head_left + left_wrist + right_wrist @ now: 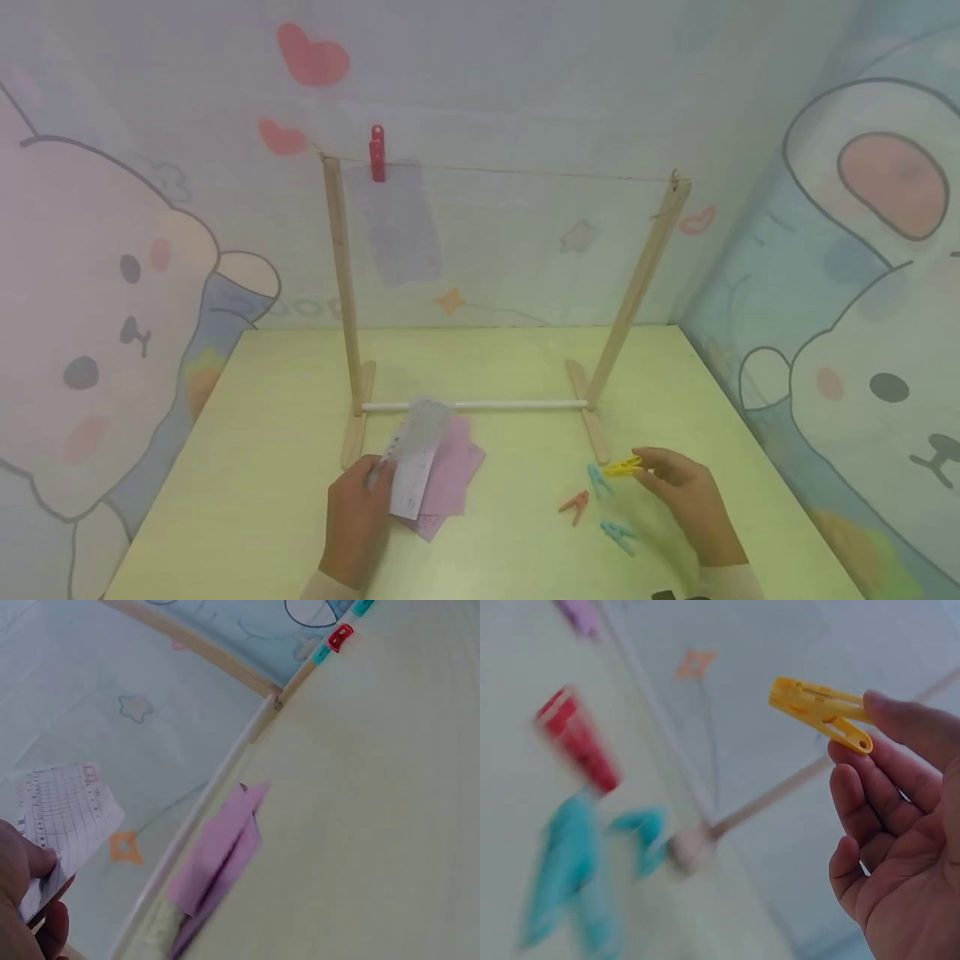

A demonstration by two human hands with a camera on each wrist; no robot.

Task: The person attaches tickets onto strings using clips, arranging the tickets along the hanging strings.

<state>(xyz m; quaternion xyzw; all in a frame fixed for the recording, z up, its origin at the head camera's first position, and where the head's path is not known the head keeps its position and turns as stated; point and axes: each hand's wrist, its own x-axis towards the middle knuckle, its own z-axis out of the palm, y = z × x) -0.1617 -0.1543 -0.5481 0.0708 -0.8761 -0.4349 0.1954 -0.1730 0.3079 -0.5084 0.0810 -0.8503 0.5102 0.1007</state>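
Note:
Between thumb and fingers my left hand (358,515) pinches a white printed paper slip (417,467), its ruled lines visible in the left wrist view. Pink papers (452,475) lie on the table beneath and beside that slip. At the right, my right hand (684,490) pinches the handle end of a yellow clothespin (821,709), held above the table. Near it lie two teal clothespins (618,536) and a red clothespin (576,505). A sheet of paper (397,225) hangs from a string, clipped by a red clothespin (378,154) near the left post.
A wooden frame with a left post (343,283), a right post (637,292) and a white bottom bar (517,406) stands on the pale yellow table (247,467). The string (525,172) spans the post tops. A cartoon-printed backdrop (487,250) surrounds the table.

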